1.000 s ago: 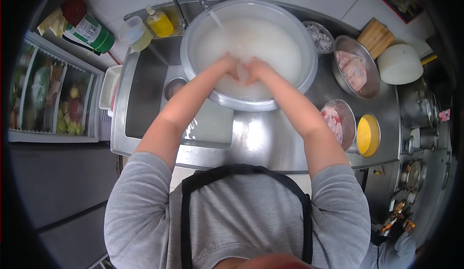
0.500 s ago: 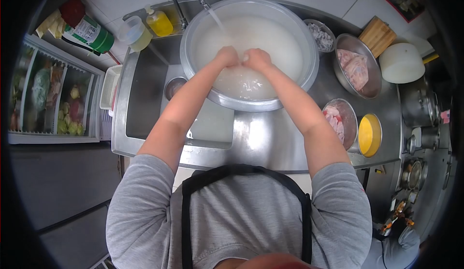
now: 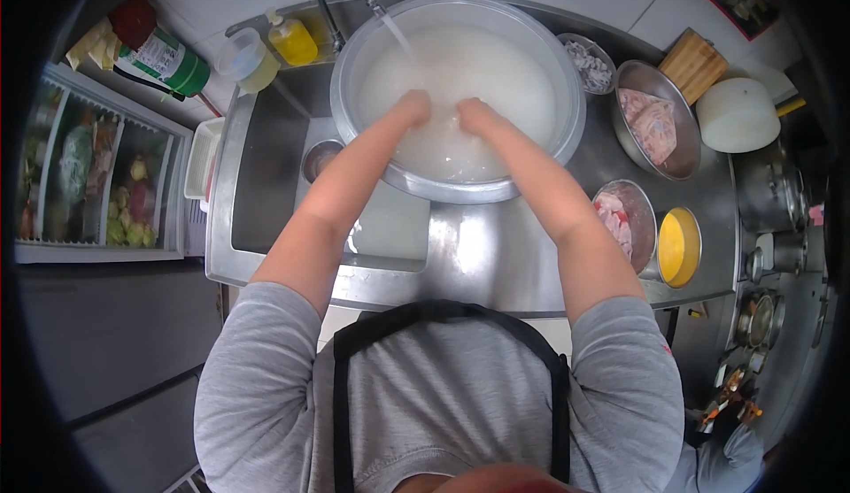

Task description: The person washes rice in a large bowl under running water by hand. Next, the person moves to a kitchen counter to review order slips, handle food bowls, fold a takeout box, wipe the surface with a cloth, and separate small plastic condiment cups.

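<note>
A large metal basin (image 3: pixel 571 112) holds cloudy white water, and a stream from the tap (image 3: pixel 332 11) runs into it. Both of my hands dip into this milky water, a small gap apart. My left hand (image 3: pixel 413 108) is left of the basin's middle, close to where the stream lands. To its right, my right hand (image 3: pixel 475 116) is bent downward at the wrist. The fingers of both hands are hidden under the cloudy surface, so I cannot see what they hold, if anything.
Right of the basin stand a bowl of pale shreds (image 3: pixel 591 66), bowls of raw meat (image 3: pixel 651 126) and a yellow-filled container (image 3: pixel 678 247). Left are the sink (image 3: pixel 266 174), a soap bottle (image 3: pixel 292 40) and a plastic tub (image 3: pixel 248 61). Another person (image 3: pixel 730 458) is at lower right.
My hands have moved apart, the right one shifting slightly to the right and down. Before, they were nearly touching, with more of the fingers above the water.
</note>
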A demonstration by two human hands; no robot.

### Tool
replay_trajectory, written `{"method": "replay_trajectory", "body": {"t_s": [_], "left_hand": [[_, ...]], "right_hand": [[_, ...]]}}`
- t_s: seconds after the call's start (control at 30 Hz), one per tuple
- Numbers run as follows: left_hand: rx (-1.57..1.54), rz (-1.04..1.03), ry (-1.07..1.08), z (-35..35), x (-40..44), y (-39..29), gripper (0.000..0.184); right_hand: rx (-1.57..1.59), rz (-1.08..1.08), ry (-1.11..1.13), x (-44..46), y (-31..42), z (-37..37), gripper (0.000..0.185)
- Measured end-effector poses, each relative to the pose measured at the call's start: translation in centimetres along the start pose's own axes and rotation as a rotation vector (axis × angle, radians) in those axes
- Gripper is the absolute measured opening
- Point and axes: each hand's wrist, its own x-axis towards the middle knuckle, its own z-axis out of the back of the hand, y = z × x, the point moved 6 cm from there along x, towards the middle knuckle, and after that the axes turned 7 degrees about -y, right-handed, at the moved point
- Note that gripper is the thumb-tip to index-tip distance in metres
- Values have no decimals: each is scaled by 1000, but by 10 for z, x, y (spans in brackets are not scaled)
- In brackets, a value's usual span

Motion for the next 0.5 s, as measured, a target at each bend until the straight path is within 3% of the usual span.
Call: {"method": "replay_trajectory", "body": {"t_s": [0.07,0.1,0.17,0.23,0.27,0.33,0.4,0.47,0.5], "left_hand": [[-122,103,207,3,-4,4,19],[-123,103,209,7,-7,3,19],[-468,254,79,16,-13,9,25],[-406,154,33,20,-13,5,32],[-344,54,-13,21,-11,1,40],[-307,36,-29,14,-10,-2,47],[-272,18,-46,10,-12,-6,55],[-563,89,7,2,-10,-3,59],[-561,88,5,-1,-5,-1,59]], "right_hand": [[-12,-27,-30,-2,5,12,22],[70,-102,-68,-7,8,24,24],[154,-180,-105,-14,13,42,25],[83,-176,-64,-18,18,52,43],[83,-175,-64,-19,17,51,43],[94,-202,-94,-25,14,49,63],[136,-167,-55,-26,19,45,63],[225,-105,0,-28,28,49,63],[291,-69,25,-30,34,54,63]]}}
